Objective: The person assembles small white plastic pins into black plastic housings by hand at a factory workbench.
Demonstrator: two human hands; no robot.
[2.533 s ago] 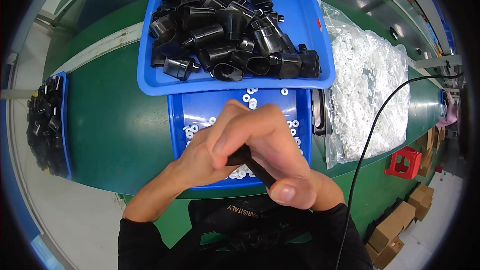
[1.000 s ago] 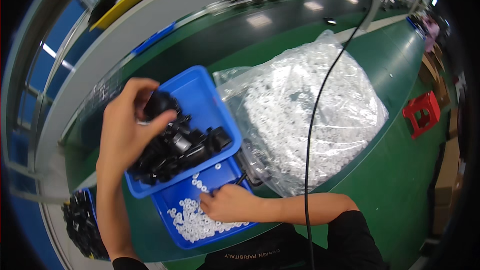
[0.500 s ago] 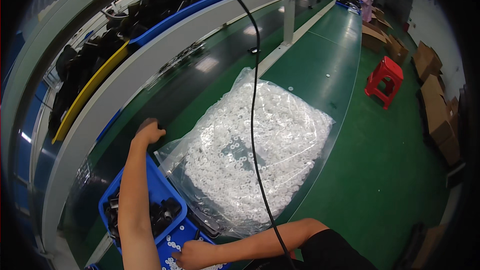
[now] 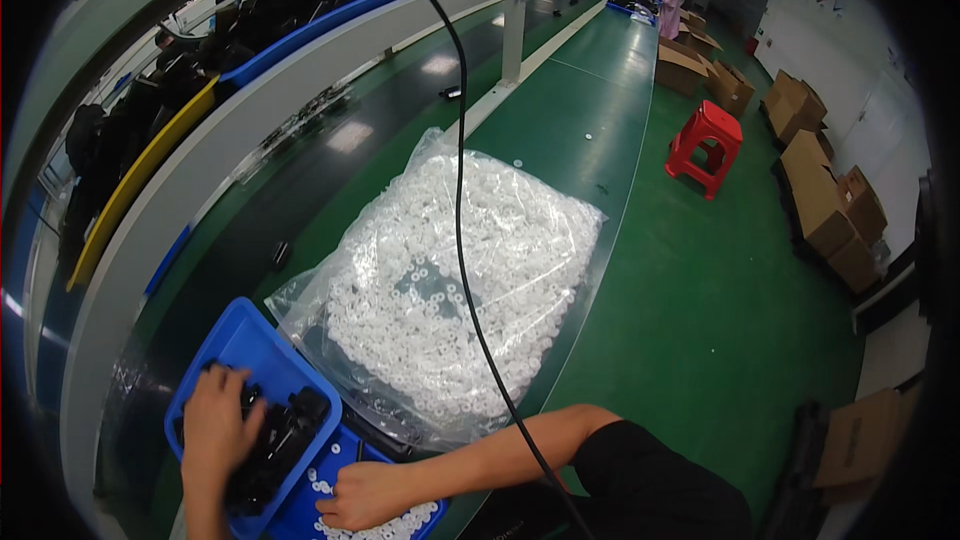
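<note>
Left hand (image 4: 213,430) is down in the upper blue bin (image 4: 240,340), fingers spread over the black plastic parts (image 4: 280,435). It's touching them, but we can't tell if it's actually gripping one. Right hand (image 4: 365,495) lies flat on the small white rings (image 4: 400,518) in the lower blue bin (image 4: 300,510), fingers loosely curled; can't see if anything's pinched. Hands are apart, one per bin, which probably makes sense bc both part types sit right at the table's near edge, w/in easy reach.

The big clear bag of white rings (image 4: 450,280) sits just beside the bins, touching them on the right, so not much room that way. A black cable (image 4: 462,220) hangs across the bag toward the right forearm. The green table (image 4: 590,90) beyond the bag is open. The red stool (image 4: 708,145) and cardboard boxes (image 4: 820,200) are well apart on the floor.
</note>
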